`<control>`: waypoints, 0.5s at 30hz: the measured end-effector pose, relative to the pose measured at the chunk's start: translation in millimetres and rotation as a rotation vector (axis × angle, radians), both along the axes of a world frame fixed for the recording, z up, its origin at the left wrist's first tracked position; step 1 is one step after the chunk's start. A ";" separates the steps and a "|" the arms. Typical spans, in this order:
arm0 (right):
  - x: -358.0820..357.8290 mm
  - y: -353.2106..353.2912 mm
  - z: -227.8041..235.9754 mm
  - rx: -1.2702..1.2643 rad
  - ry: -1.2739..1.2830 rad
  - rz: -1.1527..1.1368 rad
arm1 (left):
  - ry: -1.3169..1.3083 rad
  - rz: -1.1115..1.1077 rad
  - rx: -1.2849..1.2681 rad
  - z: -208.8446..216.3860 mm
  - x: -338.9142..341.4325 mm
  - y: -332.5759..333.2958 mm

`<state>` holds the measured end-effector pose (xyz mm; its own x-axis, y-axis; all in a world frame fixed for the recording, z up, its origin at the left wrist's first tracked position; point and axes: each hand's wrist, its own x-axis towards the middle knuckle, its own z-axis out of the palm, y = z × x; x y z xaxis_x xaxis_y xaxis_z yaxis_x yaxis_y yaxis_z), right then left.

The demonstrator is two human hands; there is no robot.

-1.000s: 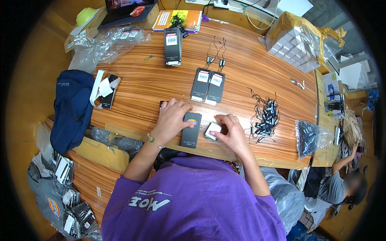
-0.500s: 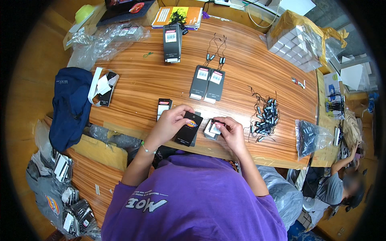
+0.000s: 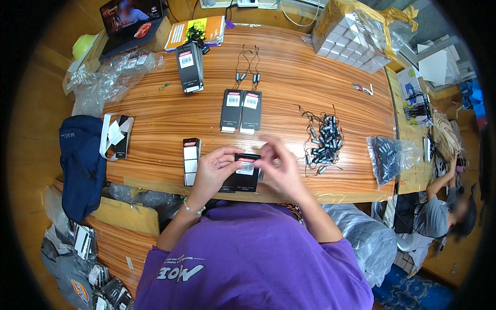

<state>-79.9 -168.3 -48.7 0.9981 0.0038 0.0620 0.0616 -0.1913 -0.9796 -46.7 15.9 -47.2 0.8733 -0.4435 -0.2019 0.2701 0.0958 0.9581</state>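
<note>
My left hand (image 3: 217, 166) pinches the left edge of a black hang tag (image 3: 247, 182) near the table's front edge. A white sticker shows near the tag's top. My right hand (image 3: 283, 170), its fingers smeared by motion, is at the tag's upper right edge; whether it grips anything is unclear. Another dark tag partly shows beneath the held one. Just left of my left hand lies a narrow stack of black tags with white labels (image 3: 190, 164). Farther back, two tags, left (image 3: 230, 112) and right (image 3: 251, 113), lie side by side with black strings stretched out above them.
To the right is a pile of black strings with small pale seals (image 3: 325, 142), with a clear bag (image 3: 385, 160) beyond. A tall tag stack (image 3: 191, 72), a laptop (image 3: 132, 26) and a plastic-wrapped block of white boxes (image 3: 351, 44) stand at the back. A person (image 3: 436, 214) sits at far right.
The held tag now shows its stickered side instead of its round logo. My right hand has left the small label stack and come to the tag. The whole view has shifted.
</note>
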 end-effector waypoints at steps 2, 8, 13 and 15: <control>7.6 -33.9 4.0 -0.125 0.015 -0.162 | -0.017 0.040 -0.006 -2.5 1.2 4.0; 29.9 -120.7 -36.4 -0.777 -0.121 -0.348 | -0.004 0.051 0.006 4.3 4.7 2.9; 38.9 -131.1 -42.8 -0.853 0.091 -0.388 | 0.002 0.024 -0.020 0.3 3.6 -0.5; 40.1 -127.9 -42.9 -0.918 0.064 -0.378 | 0.006 0.015 -0.027 -3.2 3.5 -0.4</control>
<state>-39.9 -296.2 -91.5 0.9448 -0.2959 0.1408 -0.2076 -0.8729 -0.4416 -43.3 15.5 -50.5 0.8789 -0.4354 -0.1949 0.2739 0.1262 0.9534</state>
